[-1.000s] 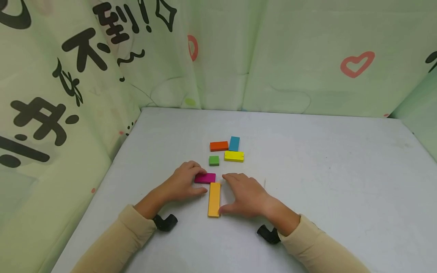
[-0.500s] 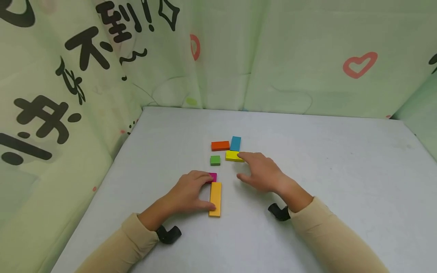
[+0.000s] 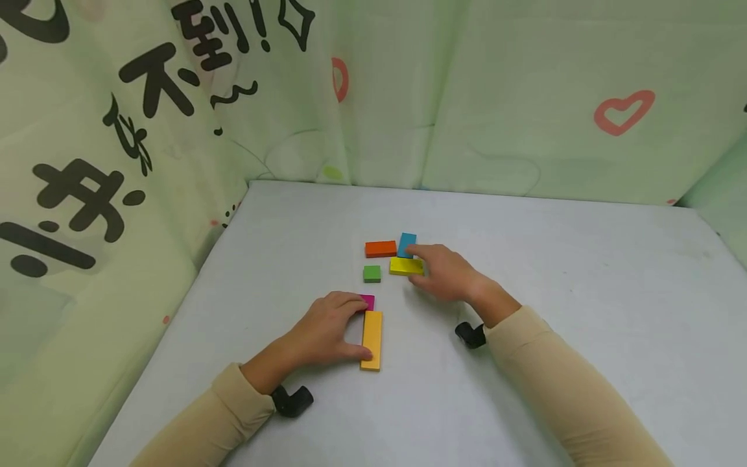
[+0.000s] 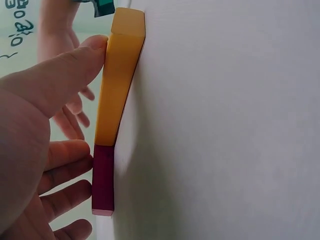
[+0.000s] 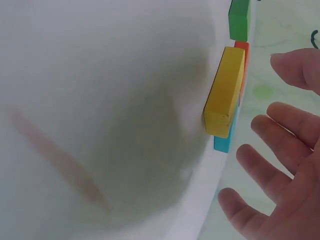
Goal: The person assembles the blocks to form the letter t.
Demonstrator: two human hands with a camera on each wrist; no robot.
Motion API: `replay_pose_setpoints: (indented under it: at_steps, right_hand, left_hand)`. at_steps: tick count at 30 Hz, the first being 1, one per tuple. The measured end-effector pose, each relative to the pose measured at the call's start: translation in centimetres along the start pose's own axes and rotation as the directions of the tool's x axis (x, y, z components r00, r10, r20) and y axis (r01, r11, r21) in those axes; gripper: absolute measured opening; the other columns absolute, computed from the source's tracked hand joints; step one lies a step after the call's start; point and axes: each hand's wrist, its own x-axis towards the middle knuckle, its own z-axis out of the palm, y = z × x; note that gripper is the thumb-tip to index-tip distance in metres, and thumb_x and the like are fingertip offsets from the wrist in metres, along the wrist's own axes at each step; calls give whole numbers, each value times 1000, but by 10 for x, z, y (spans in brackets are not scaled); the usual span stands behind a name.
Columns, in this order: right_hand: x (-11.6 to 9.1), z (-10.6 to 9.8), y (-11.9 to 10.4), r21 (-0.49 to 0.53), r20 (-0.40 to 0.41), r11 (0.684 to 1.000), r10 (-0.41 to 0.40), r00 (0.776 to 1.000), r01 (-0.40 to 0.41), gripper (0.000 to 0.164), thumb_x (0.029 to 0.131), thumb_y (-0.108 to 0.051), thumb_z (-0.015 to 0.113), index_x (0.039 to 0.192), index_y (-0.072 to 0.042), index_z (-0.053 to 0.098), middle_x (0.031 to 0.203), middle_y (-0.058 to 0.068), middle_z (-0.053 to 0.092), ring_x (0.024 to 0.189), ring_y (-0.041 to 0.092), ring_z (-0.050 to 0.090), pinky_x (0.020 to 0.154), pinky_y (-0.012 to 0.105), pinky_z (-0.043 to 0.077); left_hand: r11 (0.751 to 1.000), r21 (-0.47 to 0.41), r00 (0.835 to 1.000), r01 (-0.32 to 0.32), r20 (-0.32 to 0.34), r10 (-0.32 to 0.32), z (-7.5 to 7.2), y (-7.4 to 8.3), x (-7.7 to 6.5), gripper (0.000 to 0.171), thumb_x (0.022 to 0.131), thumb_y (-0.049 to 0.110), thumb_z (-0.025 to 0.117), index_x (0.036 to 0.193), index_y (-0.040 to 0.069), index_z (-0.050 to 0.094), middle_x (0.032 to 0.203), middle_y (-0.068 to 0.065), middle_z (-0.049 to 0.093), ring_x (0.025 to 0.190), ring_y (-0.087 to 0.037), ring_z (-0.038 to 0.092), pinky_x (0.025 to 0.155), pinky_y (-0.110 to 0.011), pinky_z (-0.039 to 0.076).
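Observation:
My left hand (image 3: 327, 327) rests over two blocks that meet end to side. Its thumb lies on the long orange-yellow block (image 3: 372, 337), and its other fingers touch the magenta block (image 3: 369, 301), covering most of it in the head view. In the left wrist view those fingers are relaxed along the magenta block (image 4: 103, 180). Farther forward, my right hand (image 3: 449, 272) hovers with spread fingers at the yellow block (image 3: 403, 266) and the blue block (image 3: 406, 242). The right wrist view shows a gap between its fingers and the yellow block (image 5: 225, 92).
A red-orange block (image 3: 380, 249) lies left of the blue one. Between the groups sits a small green block (image 3: 371, 274). The white table (image 3: 554, 311) is bordered by a pale green printed curtain (image 3: 496, 97) at the back and left.
My right hand has moved forward from beside the orange-yellow block to the yellow and blue blocks. My left hand has shifted right, its thumb coming onto the orange-yellow block.

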Motion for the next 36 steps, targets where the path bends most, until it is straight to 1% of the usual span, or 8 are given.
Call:
replay_pose_setpoints:
  at_steps: [6,10,18,21,25,28,30,36]
  right_hand:
    - [13,-2,4,52,33,997,51,998,-53,51,100,-9,45,150,-2,44,152,18,44,141,38,37,114,53,29]
    - [18,-4,6,58,65,995,73,995,-77,52,100,-7,39,152,-4,41,154,20,40,142,40,34,115,54,27]
    - [19,-4,13,49,84,992,109,991,-113,52,100,-8,39,152,-3,40,154,22,38,141,41,34,114,56,26]
    - [17,-6,15,22,53,995,97,994,-99,50,99,-8,42,149,-2,44,151,22,43,138,41,39,113,56,29]
    - [17,-9,20,-26,-15,996,79,997,-80,46,98,-6,47,143,0,52,143,19,54,134,40,45,111,54,34]
    - [20,-11,22,-46,-40,996,81,996,-82,45,97,-5,49,142,-2,55,141,18,56,132,41,46,110,54,35]
    - [23,-12,24,-51,-29,995,84,996,-85,46,97,-4,49,143,-4,54,143,18,53,133,41,45,110,55,34]
    - [31,-12,24,-43,61,993,109,992,-106,51,99,0,44,149,-8,48,150,18,46,139,41,38,113,55,29]
  left_hand:
    - [1000,16,1000,-7,2,7,0,0,1,79,77,53,82,137,7,58,140,-9,54,131,-28,45,106,-49,40]
    - [1000,9,1000,-7,2,7,0,0,1,80,77,53,82,137,7,58,140,-9,54,131,-28,45,106,-49,40]
    - [1000,12,1000,-1,-4,1,1,-1,1,82,76,54,82,138,7,58,140,-8,54,131,-27,45,106,-49,40]
    - [1000,9,1000,-1,-8,1,1,-2,0,81,76,54,83,137,7,58,140,-8,54,130,-27,45,106,-49,40]
    - [1000,4,1000,-6,-13,6,0,-2,0,81,76,53,83,137,6,58,140,-8,54,131,-27,45,106,-49,40]
    - [1000,0,1000,-11,-14,11,0,-2,0,81,76,53,83,137,6,58,140,-8,54,131,-27,45,106,-49,40]
    - [1000,-5,1000,-12,-13,11,0,-2,0,81,76,53,83,138,6,58,140,-8,54,131,-27,45,106,-49,40]
    - [1000,-9,1000,-4,2,5,0,-1,0,82,77,53,82,139,6,57,141,-8,53,131,-27,44,106,-49,40]
